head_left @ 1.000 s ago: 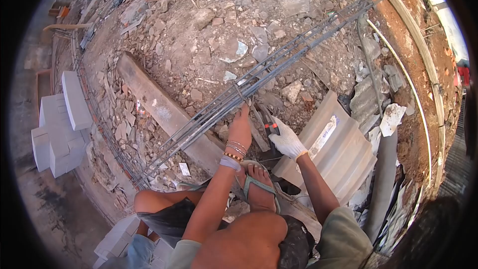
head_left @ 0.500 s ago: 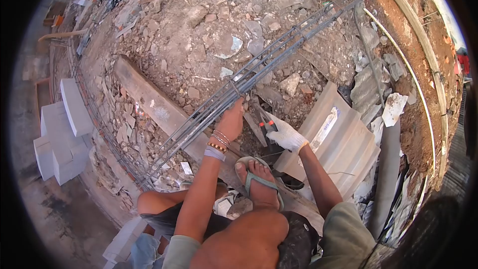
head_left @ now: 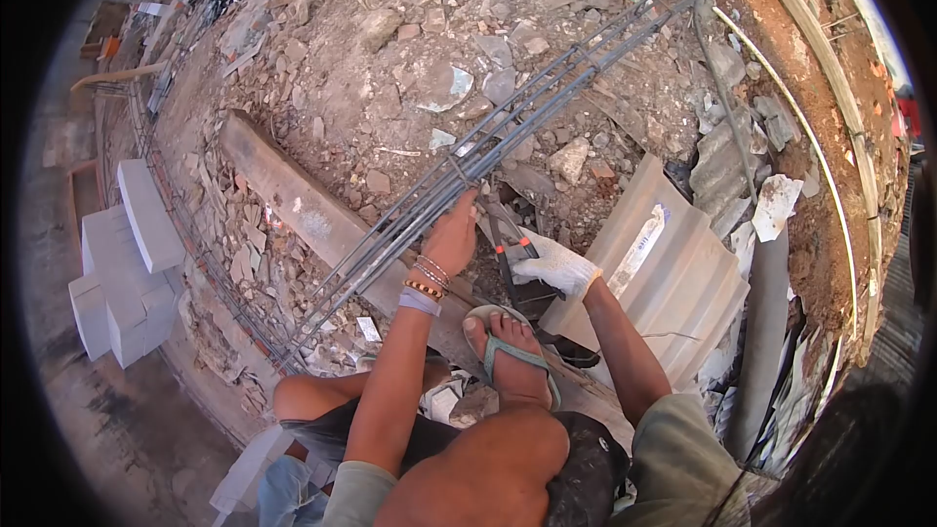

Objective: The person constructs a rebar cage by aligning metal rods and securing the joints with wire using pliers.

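A long bundle of grey steel rebar [head_left: 556, 102], crossed by ties or stirrups, runs diagonally over the ground in front of me. My left hand [head_left: 453, 242], bare with bracelets at the wrist, has its fingers closed against the lower edge of the bars; the fingertips are partly hidden. In my right hand [head_left: 556, 267], which wears a white knit glove, is a pair of pincers [head_left: 504, 265] with dark handles and orange bands. The handles stand apart, and the head points up toward the bars beside my left fingers. Whether its jaws touch a tie cannot be made out.
A wooden plank [head_left: 283, 181] lies under the rebar at left. Corrugated sheet [head_left: 673, 263] rests by my right arm, beside a grey pipe [head_left: 763, 332]. Pale blocks [head_left: 132, 273] are stacked far left. Broken rubble [head_left: 390, 59] covers the ground, and my sandalled foot [head_left: 514, 356] is close below my hands.
The pincers' handles have spread further apart, with the near handle swinging left. My right hand has shifted slightly left and down; my left hand stays at the bars.
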Tool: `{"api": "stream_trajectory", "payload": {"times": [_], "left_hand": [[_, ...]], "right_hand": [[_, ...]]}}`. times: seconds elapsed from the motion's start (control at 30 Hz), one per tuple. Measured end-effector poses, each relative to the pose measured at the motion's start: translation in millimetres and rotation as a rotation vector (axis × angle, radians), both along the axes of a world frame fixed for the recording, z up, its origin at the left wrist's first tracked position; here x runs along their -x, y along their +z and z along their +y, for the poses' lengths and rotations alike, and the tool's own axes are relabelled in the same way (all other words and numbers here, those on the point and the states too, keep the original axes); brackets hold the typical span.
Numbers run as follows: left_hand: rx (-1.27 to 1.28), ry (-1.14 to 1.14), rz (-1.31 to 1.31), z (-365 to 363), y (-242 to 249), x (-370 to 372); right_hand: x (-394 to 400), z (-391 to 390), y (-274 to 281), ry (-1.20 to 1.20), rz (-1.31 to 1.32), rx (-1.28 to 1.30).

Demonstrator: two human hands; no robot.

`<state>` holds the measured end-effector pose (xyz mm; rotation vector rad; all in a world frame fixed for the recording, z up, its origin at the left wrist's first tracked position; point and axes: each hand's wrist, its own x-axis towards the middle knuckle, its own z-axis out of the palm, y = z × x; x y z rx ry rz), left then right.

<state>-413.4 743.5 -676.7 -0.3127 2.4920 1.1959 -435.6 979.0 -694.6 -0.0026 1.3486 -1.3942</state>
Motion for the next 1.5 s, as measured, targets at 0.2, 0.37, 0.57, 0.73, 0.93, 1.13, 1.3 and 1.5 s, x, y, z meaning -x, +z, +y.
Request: {"api": "stream_trajectory", "payload": {"times": [0.2, 0.37, 0.57, 0.73, 0.93, 1.13, 1.3, 1.5], "left_hand": [[-0.009, 0.012, 0.102, 0.8, -7.8, -2.8], [-0.013, 0.028, 0.073, 1.9, -5.6, -2.5], [-0.009, 0.02, 0.083, 1.5, -6.4, -1.9], [-0.015, 0.017, 0.164, 1.8, -11.6, -3.3], [-0.023, 0.015, 0.172, 1.9, -10.4, -3.7], [0.014, 0.01, 0.087, 2.5, -8.4, -3.4], [-0.006, 0.04, 0.124, 4.1, -7.6, -4.5], [0.038, 0.107, 0.123, 7.3, -13.0, -10.7]], "right_hand": [[12.7, -3.4, 28.7, 0.163, 0.224, -0.176], [17.4, -2.2, 32.0, 0.291, 0.764, -0.361], [18.8, -4.9, 31.2, 0.39, 0.784, -0.379], [17.5, -5.9, 37.4, 0.293, 0.627, -0.292], [23.2, -10.1, 46.6, 0.291, 0.55, -0.304], [14.6, -10.2, 37.9, 0.29, 0.767, -0.399], [3.5, -18.3, 25.8, 0.152, 0.708, -0.528], [42.6, 7.5, 20.3, 0.353, 1.08, -0.591]]}}
